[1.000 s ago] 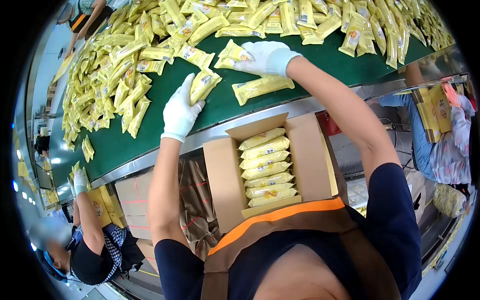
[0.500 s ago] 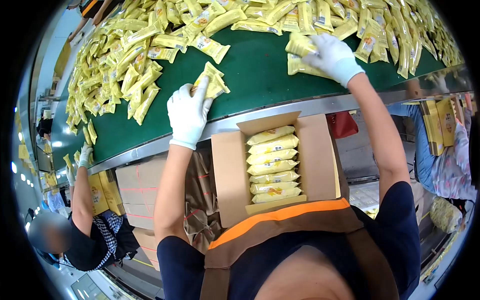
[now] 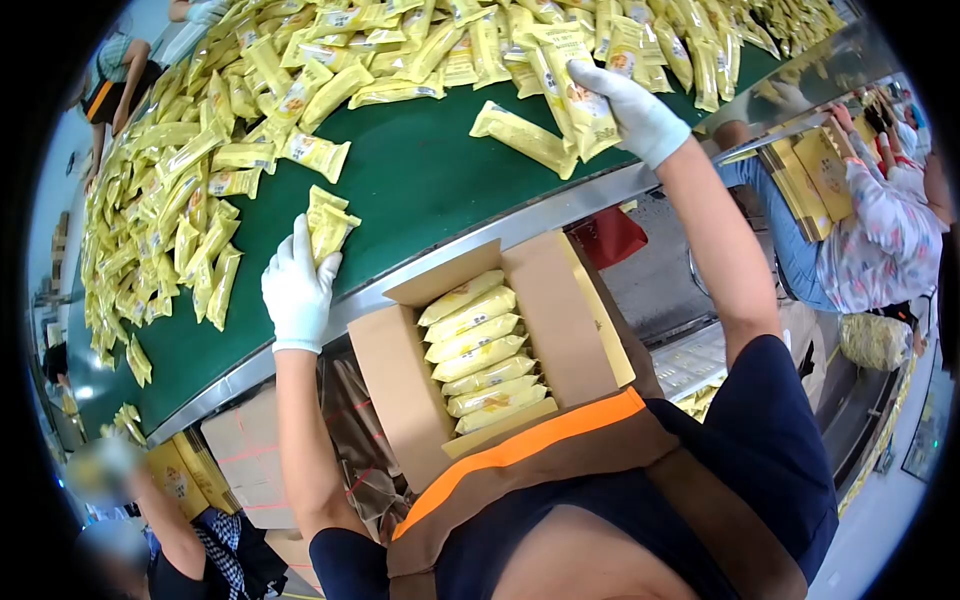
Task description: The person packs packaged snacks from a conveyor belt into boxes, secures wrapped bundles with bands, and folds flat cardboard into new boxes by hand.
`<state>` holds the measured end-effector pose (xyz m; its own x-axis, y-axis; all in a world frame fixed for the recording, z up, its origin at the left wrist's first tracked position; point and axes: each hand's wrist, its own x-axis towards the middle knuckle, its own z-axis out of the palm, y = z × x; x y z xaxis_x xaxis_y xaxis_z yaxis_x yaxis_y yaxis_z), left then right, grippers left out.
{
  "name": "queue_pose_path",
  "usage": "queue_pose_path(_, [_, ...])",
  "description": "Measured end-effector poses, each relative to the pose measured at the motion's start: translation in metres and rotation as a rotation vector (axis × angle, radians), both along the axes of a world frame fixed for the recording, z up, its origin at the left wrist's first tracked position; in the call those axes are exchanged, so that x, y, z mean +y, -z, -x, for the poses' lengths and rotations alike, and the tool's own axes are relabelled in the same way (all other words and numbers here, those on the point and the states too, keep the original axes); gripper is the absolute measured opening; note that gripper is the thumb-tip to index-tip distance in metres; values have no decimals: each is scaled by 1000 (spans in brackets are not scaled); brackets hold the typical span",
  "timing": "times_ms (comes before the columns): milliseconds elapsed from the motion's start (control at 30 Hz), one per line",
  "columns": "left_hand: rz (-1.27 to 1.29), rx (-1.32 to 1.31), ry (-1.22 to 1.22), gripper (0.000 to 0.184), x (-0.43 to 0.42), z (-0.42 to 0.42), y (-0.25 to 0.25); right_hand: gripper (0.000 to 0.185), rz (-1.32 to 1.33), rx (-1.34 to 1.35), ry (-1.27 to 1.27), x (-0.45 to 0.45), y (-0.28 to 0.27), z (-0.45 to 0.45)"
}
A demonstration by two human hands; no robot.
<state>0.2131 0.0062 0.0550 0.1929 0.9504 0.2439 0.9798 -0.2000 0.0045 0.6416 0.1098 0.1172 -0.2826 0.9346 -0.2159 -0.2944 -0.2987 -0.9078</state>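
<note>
My left hand (image 3: 298,295), in a white glove, is closed on the near end of a couple of yellow snack packets (image 3: 331,222) at the belt's near side. My gloved right hand (image 3: 640,118) grips a yellow snack packet (image 3: 586,108), thumb on its face; another packet behind it is partly hidden. Just left of these, a loose packet (image 3: 524,138) lies slanted on the green belt (image 3: 420,160). Below the belt, between my arms, stands an open cardboard box (image 3: 548,310) holding a row of several packets (image 3: 477,318).
A large heap of packets (image 3: 190,180) covers the belt's far and left parts. The metal rail (image 3: 480,232) runs along its near edge. Stacked cartons (image 3: 250,440) stand at left. A red bag (image 3: 608,238) is right of the box. Other people (image 3: 890,235) are on both sides.
The view has shifted and tilted. My right hand has raised its packet into a steeper slant, leaving one packet lying beside it. My left hand keeps its hold at the belt's near side.
</note>
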Motion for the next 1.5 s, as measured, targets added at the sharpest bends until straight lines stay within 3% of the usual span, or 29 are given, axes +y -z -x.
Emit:
queue_pose_path(33, [-20,31,0,70,-1,-1,1,39,29,3,-20,2,6,-6])
queue_pose_path(100, [-30,80,-26,72,-3,-6,0,45,-87,-293,-106,6,16,-1])
queue_pose_path(167, [-33,137,-54,74,-7,-14,-4,61,-175,-852,-234,16,57,22])
queue_pose_path(200, [-49,139,-31,75,-7,-16,-5,68,-390,-1244,-305,-8,20,45])
queue_pose_path(233, [-60,142,-16,76,-10,-16,-5,76,-420,-1368,-371,-20,8,64])
queue_pose_path(367, [-59,101,38,80,-16,-17,-11,70,-889,-1651,-372,-43,6,79])
queue_pose_path(467, [-15,111,13,84,-18,-20,-15,68,-1243,-1555,-174,-38,31,61])
queue_pose_path(600, [53,-62,-19,84,-9,-10,-16,82,-851,-1530,-390,-27,23,59])
queue_pose_path(633, [58,-196,-95,81,-11,-9,-22,84,-816,-1386,-349,-29,9,58])
queue_pose_path(667, [28,-563,-125,76,-10,-5,-19,87,-771,-1150,-333,-33,0,56])
queue_pose_path(700, [-11,-925,-157,72,-13,0,-16,89,-920,-1105,-332,-52,-33,59])
queue_pose_path(767, [354,-1710,-77,54,-37,-7,-64,85,-982,-1164,-576,-95,-84,74])
queue_pose_path(833, [580,-2127,30,57,-54,-5,-68,76,-1200,-1231,-854,-138,-83,96])
queue_pose_path(900, [638,-2360,142,57,-62,-22,-72,68,-1233,-1222,-1031,-177,-52,122])
queue_pose_path(933, [653,-2399,179,57,-65,-30,-73,62,-1348,-1168,-858,-192,-28,130])
queue_pose_path(967, [660,-2443,211,58,-70,-39,-73,75,-1403,-1138,-634,-203,-4,133])
queue_pose_path(1033, [585,-2501,255,60,-82,-46,-75,77,-1305,-977,-339,-207,-8,125])
queue_pose_path(1100, [438,-2563,231,60,-96,-47,-75,81,-1323,-993,-75,-212,-14,100])
queue_pose_path(1167, [430,-2618,295,57,-103,-50,-74,57,-1535,-953,120,-209,-4,92])
queue_pose_path(1500, [469,-2586,300,60,-144,-78,-92,44,-1825,-987,234,-208,-12,75])
